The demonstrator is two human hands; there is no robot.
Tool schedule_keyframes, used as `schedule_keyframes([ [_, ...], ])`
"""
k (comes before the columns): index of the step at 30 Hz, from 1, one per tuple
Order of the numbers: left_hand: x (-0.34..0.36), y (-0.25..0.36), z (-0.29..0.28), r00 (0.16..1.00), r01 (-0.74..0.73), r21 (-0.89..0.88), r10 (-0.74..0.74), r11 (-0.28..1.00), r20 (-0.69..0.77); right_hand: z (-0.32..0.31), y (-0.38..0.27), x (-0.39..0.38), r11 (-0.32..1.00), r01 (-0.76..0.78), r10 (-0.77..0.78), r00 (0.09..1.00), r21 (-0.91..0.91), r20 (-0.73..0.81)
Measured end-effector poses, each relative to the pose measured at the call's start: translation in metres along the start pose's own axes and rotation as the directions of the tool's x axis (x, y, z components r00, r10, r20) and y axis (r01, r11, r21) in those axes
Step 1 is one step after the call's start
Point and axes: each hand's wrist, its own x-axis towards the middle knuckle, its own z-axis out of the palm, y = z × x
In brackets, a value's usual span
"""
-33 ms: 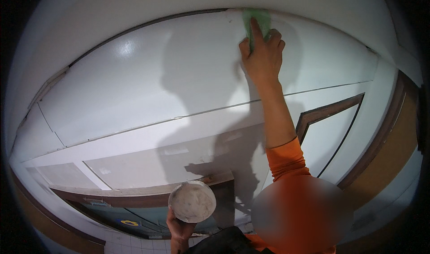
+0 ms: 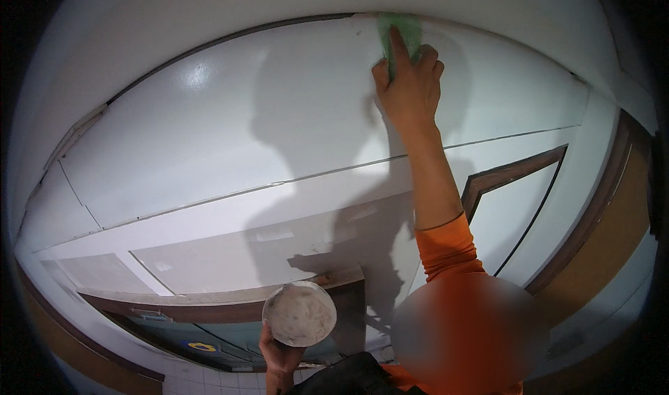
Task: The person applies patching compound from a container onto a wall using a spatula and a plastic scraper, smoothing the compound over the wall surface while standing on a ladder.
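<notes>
My right hand (image 2: 410,88) is raised and grips a flat green spreader or pad (image 2: 411,31), with the index finger extended on it. The green piece lies against the top of the white wall panel (image 2: 181,130), at the seam with the surface above. Lower down, my left hand (image 2: 282,357) cups a round, shallow bowl (image 2: 298,313) holding pale beige, paste-like material. My right forearm, in an orange sleeve, crosses the panel, and a shadow falls beside it.
A brown-framed glazed opening (image 2: 146,310) is below on the left, with a yellow-and-blue sticker on it. A brown-edged white panel (image 2: 516,207) stands right of my arm, and a brown door frame (image 2: 585,228) farther right. White tiles (image 2: 230,380) show at the bottom.
</notes>
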Motion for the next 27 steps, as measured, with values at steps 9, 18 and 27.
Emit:
schedule_keyframes([
  [9,0.011,-0.002,-0.007,0.999,-0.001,0.0,0.001,1.0,0.033,-0.048,-0.006,0.013,0.998,-0.04,0.022,0.937,0.044,0.347],
  [18,0.007,-0.001,0.007,0.999,0.036,-0.019,-0.036,0.999,0.011,-0.058,0.047,0.006,0.966,-0.066,0.008,0.974,0.249,0.228],
  [27,-0.001,0.0,0.005,1.0,0.002,-0.028,-0.002,1.0,-0.011,-0.079,0.053,0.004,0.926,-0.274,0.23,0.955,0.261,0.189],
])
